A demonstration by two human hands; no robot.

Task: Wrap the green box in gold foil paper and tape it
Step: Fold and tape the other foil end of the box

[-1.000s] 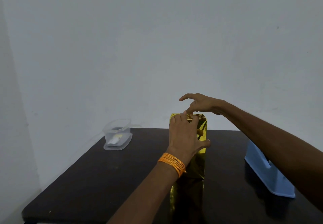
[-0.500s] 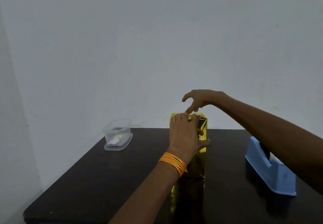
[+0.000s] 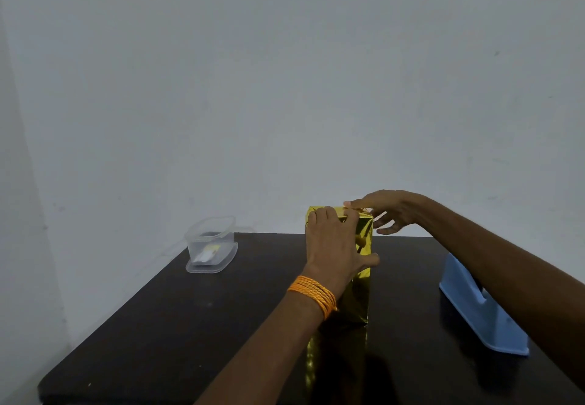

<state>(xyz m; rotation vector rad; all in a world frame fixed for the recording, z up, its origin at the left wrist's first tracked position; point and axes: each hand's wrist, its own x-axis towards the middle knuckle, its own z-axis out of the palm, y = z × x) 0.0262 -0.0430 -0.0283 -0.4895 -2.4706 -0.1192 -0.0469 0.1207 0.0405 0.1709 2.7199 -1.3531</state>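
Note:
The box (image 3: 363, 281), wrapped all over in gold foil, stands upright on the dark table (image 3: 190, 325); no green shows. My left hand (image 3: 332, 246), with orange threads on its wrist, grips the box near the top. Its fingers curl over the top edge and its thumb lies across the near face. My right hand (image 3: 386, 211) reaches in from the right and presses a fingertip on the foil at the top, its other fingers spread out behind the right edge. I cannot see any tape on the fingertip.
A blue tape dispenser (image 3: 474, 306) stands on the table to the right, under my right forearm. A clear plastic container (image 3: 210, 243) with something small inside sits at the back left. A pale wall rises right behind the table.
My right hand has come down from just above the box onto its top, its fingers now stretched past the right edge. The left hand and the box have stayed put.

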